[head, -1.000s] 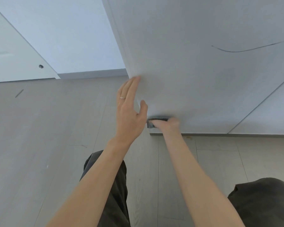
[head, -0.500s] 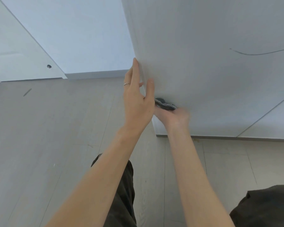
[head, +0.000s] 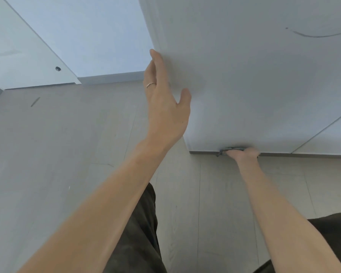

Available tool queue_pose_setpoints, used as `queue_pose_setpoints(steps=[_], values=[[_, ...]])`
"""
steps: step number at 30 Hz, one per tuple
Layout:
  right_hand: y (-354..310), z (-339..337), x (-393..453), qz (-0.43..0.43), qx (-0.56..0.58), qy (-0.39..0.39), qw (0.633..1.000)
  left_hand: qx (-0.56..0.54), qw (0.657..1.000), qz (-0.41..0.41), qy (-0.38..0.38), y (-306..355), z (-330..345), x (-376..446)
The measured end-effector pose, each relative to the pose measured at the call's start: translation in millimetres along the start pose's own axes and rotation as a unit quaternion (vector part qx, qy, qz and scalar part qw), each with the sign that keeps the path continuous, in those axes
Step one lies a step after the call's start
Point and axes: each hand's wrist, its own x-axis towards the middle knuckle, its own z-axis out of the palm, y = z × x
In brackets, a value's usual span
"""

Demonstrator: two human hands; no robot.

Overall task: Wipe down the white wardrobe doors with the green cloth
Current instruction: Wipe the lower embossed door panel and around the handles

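Observation:
The white wardrobe door [head: 254, 79] fills the upper right of the head view. My left hand [head: 165, 107] lies flat against its left edge with straight fingers and a ring on one finger. Low down at the door's bottom edge, my right hand [head: 244, 153] presses the green cloth [head: 232, 148] against the panel. Only a thin strip of the cloth shows above my knuckles, with a dark tag sticking out at its left. How my right fingers lie is hidden under the hand.
A second white door [head: 329, 138] adjoins at the right past a seam. A thin dark curved line [head: 319, 35] marks the door's upper right. Pale wood-look floor [head: 67, 154] spreads left and below. Another white panel [head: 18, 56] with a small dark hole stands far left.
My right hand has slid the cloth down and to the right, from beside my left hand to the door's bottom edge. My left hand stays flat on the door's edge.

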Motion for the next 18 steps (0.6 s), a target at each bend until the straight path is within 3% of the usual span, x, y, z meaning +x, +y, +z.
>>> queue_pose_setpoints(steps=[5, 10, 14, 16, 17, 18], values=[[-14.6, -3.8, 0.0, -0.038, 0.027, 0.043, 0.998, -0.002, 1.0, -0.016, 0.006, 4.2, 5.1, -0.1], [67.0, 21.7, -11.3, 0.067, 0.029, -0.051, 0.996, 0.01, 1.0, -0.012, -0.007, 2.2, 3.2, -0.2], [63.1, 39.1, -20.1, 0.056, -0.005, -0.01, 0.998, 0.019, 1.0, -0.006, -0.011, 0.0, 2.5, -0.6], [35.0, 33.5, -35.7, -0.021, -0.129, 0.005, 0.991, 0.016, 1.0, -0.011, -0.007, 0.1, 4.6, -1.1], [18.1, 25.7, -48.6, -0.061, -0.242, 0.018, 0.968, 0.011, 1.0, -0.014, -0.004, 0.7, 6.0, -1.0], [1.6, 16.1, -58.0, -0.105, -0.371, 0.062, 0.921, 0.005, 1.0, -0.016, -0.001, 1.8, 7.4, -1.5]])
